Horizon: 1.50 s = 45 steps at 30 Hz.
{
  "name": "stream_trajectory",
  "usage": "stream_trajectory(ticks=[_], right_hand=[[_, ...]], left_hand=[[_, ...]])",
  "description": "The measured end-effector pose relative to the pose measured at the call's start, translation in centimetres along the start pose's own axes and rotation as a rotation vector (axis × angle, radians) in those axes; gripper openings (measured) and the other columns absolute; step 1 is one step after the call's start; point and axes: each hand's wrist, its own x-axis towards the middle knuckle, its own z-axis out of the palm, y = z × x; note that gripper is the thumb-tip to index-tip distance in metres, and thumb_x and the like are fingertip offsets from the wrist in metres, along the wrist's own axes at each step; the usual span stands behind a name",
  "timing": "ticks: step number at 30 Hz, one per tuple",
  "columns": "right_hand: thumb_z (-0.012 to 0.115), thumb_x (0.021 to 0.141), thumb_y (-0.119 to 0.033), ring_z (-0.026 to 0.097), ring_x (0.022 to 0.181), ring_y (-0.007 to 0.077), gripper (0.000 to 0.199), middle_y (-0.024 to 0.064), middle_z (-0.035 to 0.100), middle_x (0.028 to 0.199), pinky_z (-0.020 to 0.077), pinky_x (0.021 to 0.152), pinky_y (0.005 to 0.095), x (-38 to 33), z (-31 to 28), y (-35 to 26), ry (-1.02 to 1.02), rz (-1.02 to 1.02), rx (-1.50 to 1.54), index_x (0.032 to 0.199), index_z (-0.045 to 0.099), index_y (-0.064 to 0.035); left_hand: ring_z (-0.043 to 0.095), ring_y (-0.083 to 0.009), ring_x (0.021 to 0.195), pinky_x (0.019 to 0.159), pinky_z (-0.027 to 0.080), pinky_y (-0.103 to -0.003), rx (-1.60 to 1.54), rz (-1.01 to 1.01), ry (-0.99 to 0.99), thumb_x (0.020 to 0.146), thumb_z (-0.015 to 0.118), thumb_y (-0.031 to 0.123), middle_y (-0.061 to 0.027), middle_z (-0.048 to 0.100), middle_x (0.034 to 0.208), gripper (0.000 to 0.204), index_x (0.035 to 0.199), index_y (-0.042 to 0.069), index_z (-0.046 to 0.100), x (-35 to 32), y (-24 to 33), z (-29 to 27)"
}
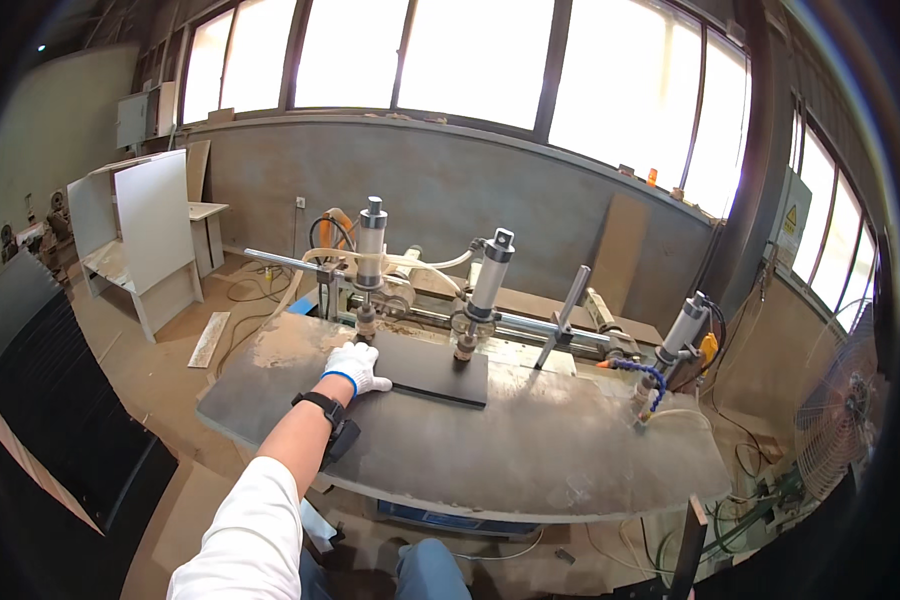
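Black flat panels [65, 385] are stacked at far left. A dark rectangular board [425, 366] on the grey oblong surface [530, 460] is touched at its left end by the white-gloved left hand [355, 368], thumb spread; whether it is gripped cannot be told. Farther right, a wire-caged fan [842, 410] is seen.

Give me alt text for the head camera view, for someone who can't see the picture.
A white-gloved left hand touches the left end of a dark flat panel on a grey worktable. Metal cylinders stand along the table's far side, with large bright windows behind and a caged fan at the right.
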Motion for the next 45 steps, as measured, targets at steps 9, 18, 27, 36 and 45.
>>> stream_trajectory(ticks=[9,18,27,36,45], right_hand=[[0.058,0.072,0.009,0.067,0.104,0.0341,0.05,0.0152,0.07,0.115,0.0534,0.092,0.0413,18.6,15.9,-22.5,-0.115,-0.819,0.456,0.117,0.069,-0.0103],[0.069,0.081,-0.007,0.064,0.108,0.0306,0.046,0.0115,0.068,0.115,0.052,0.093,0.0412,17.7,29.2,-36.1,-0.337,-1.021,0.31,0.125,0.065,-0.0176],[0.076,0.082,-0.018,0.057,0.122,0.0353,0.043,0.016,0.064,0.129,0.046,0.104,0.0432,16.5,37.1,-42.2,-0.559,-1.105,0.458,0.124,0.067,-0.0133],[0.074,0.083,-0.013,0.043,0.138,0.0377,0.054,0.0172,0.056,0.14,0.0378,0.113,0.0453,14.7,31.1,-42.7,-0.557,-0.962,0.432,0.135,0.058,-0.0129],[0.059,0.091,0.0,0.053,0.131,0.0339,0.04,0.0173,0.058,0.139,0.0391,0.11,0.0409,12.4,14.9,-15.6,-0.045,-0.463,0.425,0.131,0.06,-0.0004]], left_hand=[[0.058,-0.0354,0.114,0.096,0.05,-0.045,-0.013,-0.033,-0.001,0.081,0.067,0.06,-0.0188,0.064,0.117,0.064,0.113,0.004,0.067,-2.5,0.9,-0.5],[0.063,-0.035,0.096,0.08,0.054,-0.045,-0.003,0.081,0.041,0.067,0.079,0.058,-0.0159,0.063,0.101,0.077,0.119,0.004,0.059,-21.3,-4.0,-3.7],[0.062,-0.0268,0.07,0.059,0.051,-0.041,0.51,-0.333,0.213,0.08,0.06,0.011,-0.0097,0.059,0.075,0.031,0.11,0.006,0.062,-43.0,-15.2,-5.6],[0.069,-0.0298,0.09,0.077,0.058,-0.042,0.461,-0.997,0.083,0.075,0.082,0.027,-0.0144,0.069,0.091,0.04,0.099,0.001,0.063,-50.3,-24.0,-1.4],[0.072,-0.0261,0.103,0.085,0.059,-0.041,0.391,-1.051,-0.704,0.066,0.084,0.041,-0.0072,0.075,0.111,0.046,0.105,0.018,0.079,-47.7,-32.5,0.5]])
